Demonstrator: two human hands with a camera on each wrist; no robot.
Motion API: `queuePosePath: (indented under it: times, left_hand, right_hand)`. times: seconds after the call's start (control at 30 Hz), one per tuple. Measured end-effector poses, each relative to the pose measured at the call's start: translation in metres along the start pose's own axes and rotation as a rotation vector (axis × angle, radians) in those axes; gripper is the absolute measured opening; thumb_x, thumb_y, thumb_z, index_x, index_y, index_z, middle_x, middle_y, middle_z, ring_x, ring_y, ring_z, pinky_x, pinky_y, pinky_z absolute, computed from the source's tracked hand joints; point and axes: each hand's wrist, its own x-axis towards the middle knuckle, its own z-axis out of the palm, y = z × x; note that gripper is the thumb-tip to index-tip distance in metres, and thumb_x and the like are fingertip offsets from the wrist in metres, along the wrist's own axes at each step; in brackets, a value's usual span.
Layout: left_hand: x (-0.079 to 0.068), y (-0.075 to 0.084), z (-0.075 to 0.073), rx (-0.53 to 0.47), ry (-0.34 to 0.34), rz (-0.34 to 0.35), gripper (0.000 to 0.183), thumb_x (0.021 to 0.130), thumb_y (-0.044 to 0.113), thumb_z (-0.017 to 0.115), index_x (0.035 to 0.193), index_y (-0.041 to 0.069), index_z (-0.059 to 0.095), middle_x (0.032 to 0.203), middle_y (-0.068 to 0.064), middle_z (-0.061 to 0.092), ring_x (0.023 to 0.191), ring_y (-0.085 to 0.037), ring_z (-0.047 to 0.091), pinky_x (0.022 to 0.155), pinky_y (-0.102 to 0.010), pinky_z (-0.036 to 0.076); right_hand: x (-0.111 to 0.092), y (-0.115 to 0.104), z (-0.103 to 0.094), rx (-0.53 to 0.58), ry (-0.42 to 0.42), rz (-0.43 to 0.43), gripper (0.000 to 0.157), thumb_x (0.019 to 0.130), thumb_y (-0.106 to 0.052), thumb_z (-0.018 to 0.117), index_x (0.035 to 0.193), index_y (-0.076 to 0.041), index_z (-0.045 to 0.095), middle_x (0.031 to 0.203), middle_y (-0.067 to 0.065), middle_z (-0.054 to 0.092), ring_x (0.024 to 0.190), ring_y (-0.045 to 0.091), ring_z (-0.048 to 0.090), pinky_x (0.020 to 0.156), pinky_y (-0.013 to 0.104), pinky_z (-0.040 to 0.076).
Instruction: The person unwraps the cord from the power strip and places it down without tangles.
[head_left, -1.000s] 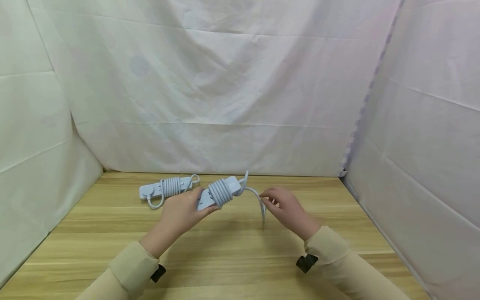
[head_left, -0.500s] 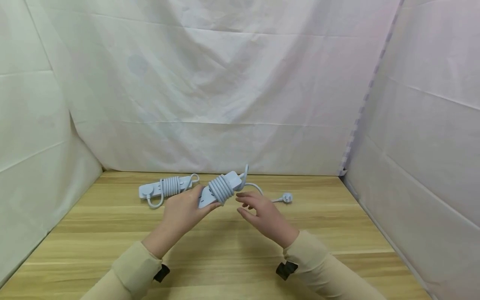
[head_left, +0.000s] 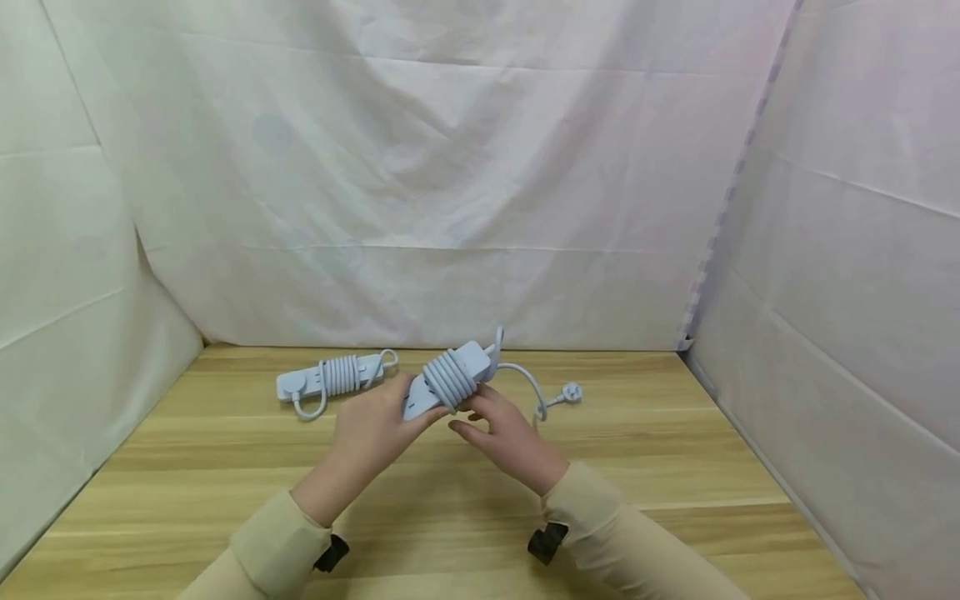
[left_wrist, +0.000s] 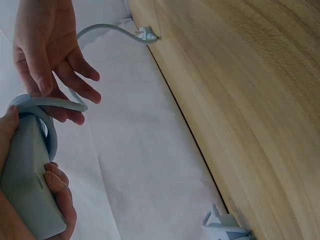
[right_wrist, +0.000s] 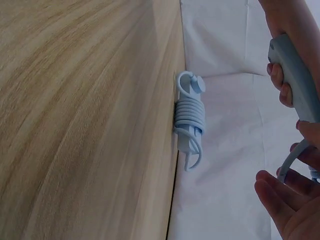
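My left hand (head_left: 372, 427) grips a white power strip (head_left: 472, 358) by its near end, tilted up above the table. Its cord (head_left: 450, 380) is wound several turns round the strip's middle. In the left wrist view the fingers wrap the strip's body (left_wrist: 30, 180). My right hand (head_left: 510, 440) is under the strip's far end, its fingers spread and lightly bent. Across those fingers runs a loop of cord (left_wrist: 60, 103). The cord's free length trails right to a three-pin plug (head_left: 572, 392) on the table.
A second power strip (head_left: 367, 367), its cord wound round it and its plug seated in a socket, lies at the back left of the wooden table (head_left: 225, 500). White cloth (head_left: 420, 208) hangs behind and on both sides.
My right hand has left the trailing cord and moved left under the strip. The plug, earlier hidden, now shows on the table. My left hand keeps hold of the strip, which has shifted slightly right.
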Motion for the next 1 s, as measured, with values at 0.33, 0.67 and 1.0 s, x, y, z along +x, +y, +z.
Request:
queuePosePath:
  times: [0.33, 0.67, 1.0]
  left_hand:
    - [0.002, -0.006, 0.001, -0.026, -0.003, -0.021, 0.057, 0.074, 0.052, 0.079, 0.108, 0.009, 0.065, 0.067, -0.002, 0.06, 0.049, -0.013, 0.048, 0.042, -0.032, 0.036]
    - [0.005, -0.013, 0.006, -0.049, -0.048, -0.015, 0.049, 0.08, 0.04, 0.079, 0.107, 0.002, 0.063, 0.076, -0.004, 0.062, 0.056, -0.016, 0.054, 0.047, -0.036, 0.044]
    - [0.006, -0.018, 0.009, -0.025, -0.117, -0.017, 0.053, 0.084, 0.038, 0.076, 0.118, 0.001, 0.058, 0.075, -0.005, 0.065, 0.054, -0.015, 0.054, 0.046, -0.033, 0.041]
  right_hand:
    - [-0.002, 0.0, 0.001, -0.043, 0.014, -0.03, 0.015, 0.099, -0.023, 0.058, 0.11, -0.016, 0.067, 0.115, -0.008, 0.062, 0.106, 0.007, 0.057, 0.087, 0.032, 0.049]
    - [-0.007, -0.013, -0.001, -0.151, 0.024, -0.068, 0.018, 0.097, -0.013, 0.062, 0.114, -0.012, 0.067, 0.109, -0.005, 0.063, 0.097, 0.008, 0.059, 0.083, 0.029, 0.05]
    - [-0.008, -0.024, -0.006, -0.299, 0.058, -0.149, 0.029, 0.092, -0.011, 0.068, 0.121, -0.006, 0.066, 0.106, 0.003, 0.063, 0.085, 0.013, 0.057, 0.072, 0.028, 0.048]
